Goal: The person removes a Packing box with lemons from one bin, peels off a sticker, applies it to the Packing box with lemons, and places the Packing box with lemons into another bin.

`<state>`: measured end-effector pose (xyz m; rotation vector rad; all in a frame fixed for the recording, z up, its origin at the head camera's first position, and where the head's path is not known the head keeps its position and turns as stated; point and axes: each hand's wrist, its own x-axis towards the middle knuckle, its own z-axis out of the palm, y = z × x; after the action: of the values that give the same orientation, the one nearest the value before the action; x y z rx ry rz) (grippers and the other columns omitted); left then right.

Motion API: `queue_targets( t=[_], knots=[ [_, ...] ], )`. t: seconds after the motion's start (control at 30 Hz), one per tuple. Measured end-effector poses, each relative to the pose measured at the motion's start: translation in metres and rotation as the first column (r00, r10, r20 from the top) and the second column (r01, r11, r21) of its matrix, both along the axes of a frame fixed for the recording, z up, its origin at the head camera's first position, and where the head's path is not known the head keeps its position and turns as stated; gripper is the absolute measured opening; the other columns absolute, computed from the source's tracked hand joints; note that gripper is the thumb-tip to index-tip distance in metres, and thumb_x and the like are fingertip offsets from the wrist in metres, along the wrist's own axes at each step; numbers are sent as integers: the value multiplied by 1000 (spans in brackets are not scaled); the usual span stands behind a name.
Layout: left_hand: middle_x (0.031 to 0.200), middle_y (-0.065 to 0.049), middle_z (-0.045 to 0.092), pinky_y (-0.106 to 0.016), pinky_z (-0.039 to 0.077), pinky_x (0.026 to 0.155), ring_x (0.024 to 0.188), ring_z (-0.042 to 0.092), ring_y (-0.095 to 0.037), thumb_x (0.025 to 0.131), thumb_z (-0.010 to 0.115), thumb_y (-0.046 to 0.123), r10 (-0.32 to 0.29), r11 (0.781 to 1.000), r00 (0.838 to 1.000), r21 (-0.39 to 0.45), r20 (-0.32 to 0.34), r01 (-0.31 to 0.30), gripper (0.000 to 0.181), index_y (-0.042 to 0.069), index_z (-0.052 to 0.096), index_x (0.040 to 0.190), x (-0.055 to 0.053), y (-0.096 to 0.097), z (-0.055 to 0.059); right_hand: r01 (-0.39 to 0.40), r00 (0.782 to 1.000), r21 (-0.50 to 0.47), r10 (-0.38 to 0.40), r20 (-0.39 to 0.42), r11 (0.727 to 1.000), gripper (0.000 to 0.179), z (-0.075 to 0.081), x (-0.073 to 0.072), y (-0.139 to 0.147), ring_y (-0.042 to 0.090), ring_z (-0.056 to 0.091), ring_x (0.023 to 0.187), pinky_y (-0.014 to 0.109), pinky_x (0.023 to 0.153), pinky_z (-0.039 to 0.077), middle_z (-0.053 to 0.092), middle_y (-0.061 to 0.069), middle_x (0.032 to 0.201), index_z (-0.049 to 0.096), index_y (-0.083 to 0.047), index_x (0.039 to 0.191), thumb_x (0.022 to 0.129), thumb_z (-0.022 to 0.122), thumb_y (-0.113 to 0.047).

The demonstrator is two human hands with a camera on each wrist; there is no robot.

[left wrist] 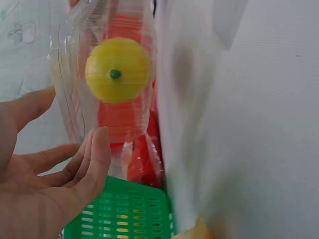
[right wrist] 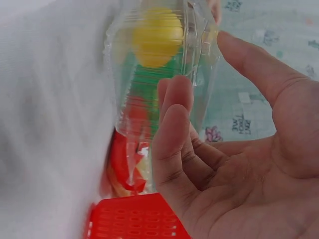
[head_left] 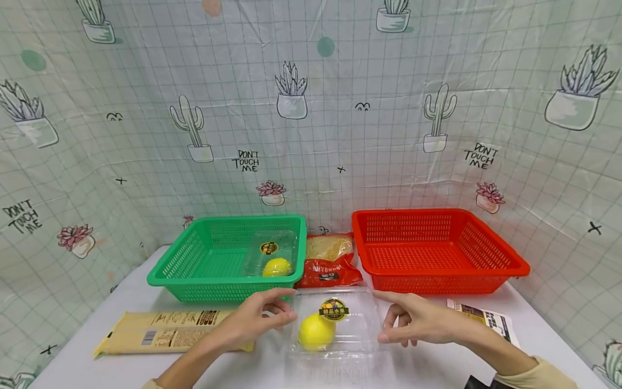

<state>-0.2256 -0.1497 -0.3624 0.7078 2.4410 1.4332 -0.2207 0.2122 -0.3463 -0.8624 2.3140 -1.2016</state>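
A clear plastic fruit box (head_left: 357, 332) with a black-and-gold label is in front of me, a lemon (head_left: 317, 332) inside it. My left hand (head_left: 264, 315) holds its left side, one fingertip at the far corner and another lower down. Opposite, the fingertips of my right hand (head_left: 415, 319) grip the right edge. Both wrist views show the box's side, where the lemon (left wrist: 118, 70) has a green stem end. I cannot tell whether the box touches the table.
Behind stand a green basket (head_left: 225, 218), holding another boxed lemon (head_left: 277, 267), and a red basket (head_left: 439, 283). Between them lies a red food bag (head_left: 328, 267). A yellow-beige packet (head_left: 167, 332) lies left on the white table (head_left: 131, 373); a printed packet (head_left: 491, 322) is partly hidden behind my right arm.
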Motion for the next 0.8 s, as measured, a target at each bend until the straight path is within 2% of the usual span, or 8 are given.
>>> queue_targets(
  t=[0.07,0.2,0.3,0.4,0.5,0.67,0.8],
  knots=[
    [103,-10,67,-30,58,77,92,65,-23,95,65,30,-5,1000,1000,25,20,4,56,2,49,141,0,-1,5,4,1000,1,-4,-1,1000,88,5,1,0,11,57,55,28,47,50,62,0,80,26,12,149,87,75,-25],
    [103,-10,65,-29,57,80,90,67,-28,95,64,32,5,1000,1000,21,13,-5,57,3,48,141,-1,-5,16,19,1000,10,-19,-13,1000,91,16,3,-2,8,54,56,25,47,47,62,2,82,25,7,151,85,77,-26],
    [104,-10,66,-29,55,83,88,69,-27,95,64,35,26,1000,1000,14,10,-26,57,6,48,142,-3,-7,23,16,998,21,-14,-56,1000,93,24,2,-5,6,52,55,22,47,46,61,3,82,24,2,153,84,78,-27],
    [106,-9,65,-34,55,90,87,71,-24,95,63,37,50,998,999,22,19,-51,57,10,48,143,-5,-10,28,7,994,30,-4,-105,1000,92,31,-1,-8,5,51,55,23,47,47,59,3,83,25,0,154,84,78,-27],
    [109,-11,65,-38,54,93,87,71,-23,95,63,38,74,996,996,43,41,-75,57,13,47,144,-8,-14,33,16,993,37,-11,-119,999,91,36,-6,-13,5,51,55,23,47,48,58,3,84,26,-1,153,84,78,-28],
    [122,-20,59,-35,57,88,88,70,-24,95,63,39,97,988,989,113,111,-109,60,15,43,147,-13,-20,40,14,991,46,-8,-135,999,88,44,-16,-21,7,52,55,24,49,50,57,2,83,28,0,153,85,77,-29],
    [123,-20,57,-31,58,84,89,68,-22,96,62,38,120,978,984,155,135,-140,62,14,41,148,-17,-26,46,21,990,39,-15,-140,999,80,52,-24,-28,11,52,54,26,52,51,55,4,81,35,-4,151,86,76,-29]
  ],
)
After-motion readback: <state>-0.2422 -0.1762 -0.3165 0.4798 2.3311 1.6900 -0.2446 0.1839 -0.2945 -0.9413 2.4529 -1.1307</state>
